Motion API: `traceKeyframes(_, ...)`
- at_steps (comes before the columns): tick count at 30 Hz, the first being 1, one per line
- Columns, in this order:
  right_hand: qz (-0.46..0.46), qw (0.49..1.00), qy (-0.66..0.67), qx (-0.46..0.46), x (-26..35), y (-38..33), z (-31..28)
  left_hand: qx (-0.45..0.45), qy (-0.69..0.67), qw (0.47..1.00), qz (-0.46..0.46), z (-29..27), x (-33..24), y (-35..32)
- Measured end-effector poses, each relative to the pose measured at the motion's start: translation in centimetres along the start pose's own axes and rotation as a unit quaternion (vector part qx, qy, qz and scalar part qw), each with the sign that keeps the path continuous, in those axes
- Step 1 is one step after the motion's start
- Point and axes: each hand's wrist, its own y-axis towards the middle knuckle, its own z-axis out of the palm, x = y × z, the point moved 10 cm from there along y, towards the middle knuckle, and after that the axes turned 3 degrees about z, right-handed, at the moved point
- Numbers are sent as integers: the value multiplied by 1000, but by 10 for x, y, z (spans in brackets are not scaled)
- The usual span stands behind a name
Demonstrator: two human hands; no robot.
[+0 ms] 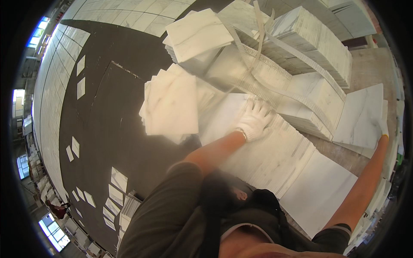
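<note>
Left rim: bright windows [54, 231] behind a pale tiled area [43, 112] that runs along the left edge of the dark surface [116, 112] and curves round its far edge.
Loose tiles: small white pieces [81, 88] lie scattered toward the dark surface's left edge; a looser cluster [115, 193] sits at its near end, just beside a low stack [128, 210] partly hidden by the person's sleeve.
Fanned pile: square white tiles with faint grey veins [172, 103], corners turned out of line, near the right edge of the dark surface.
Far pile: a similar, slightly skewed pile [198, 34] beyond it.
Left hand: white-gloved [254, 120], palm down on the long tile row [279, 150], fingers spread apart and clamped on nothing.
Tile row: closely packed tiles, their thin edges showing in a band of fine lines; a broad white face [320, 189] lies at its near right end.
Straps: pale bands [303, 56] curve loosely over the tile blocks beyond the row.
Far block: tightly packed tiles [318, 47], near the left edge of the brown board [372, 64].
Veined tile: a tilted white slab [359, 116] over the near part of the board.
Right hand: also white-gloved [381, 127], touching that slab's right edge; whether the fingers close on it, I cannot tell.
</note>
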Motion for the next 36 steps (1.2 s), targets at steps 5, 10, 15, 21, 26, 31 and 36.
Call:
traceKeyframes(5, -20, 995, 35, 94, 23, 9, 24, -61, -26, 998, -1, -17, -1, -4)
traceKeyframes(10, -71, 992, 55, 86, 87, -42, -24, -107, 0, 994, -11, -23, 2, -6)
traceKeyframes(15, -158, 956, 206, 136, 221, -150, -70, -72, -62, 995, -20, -24, 6, -11)
traceKeyframes(21, -218, 903, 284, 238, 436, -263, -48, -114, -234, 965, 11, -49, 42, -26)
traceKeyframes(26, -270, 854, 348, 277, 598, -309, 37, -185, -137, 941, -248, -75, 217, -144)
traceKeyframes(31, -283, 812, 403, 312, 734, -341, 138, -49, 149, 907, -391, -68, 357, -255)
traceKeyframes(36, -277, 780, 421, 372, 833, -335, 226, 27, 163, 902, -400, -37, 388, -288)
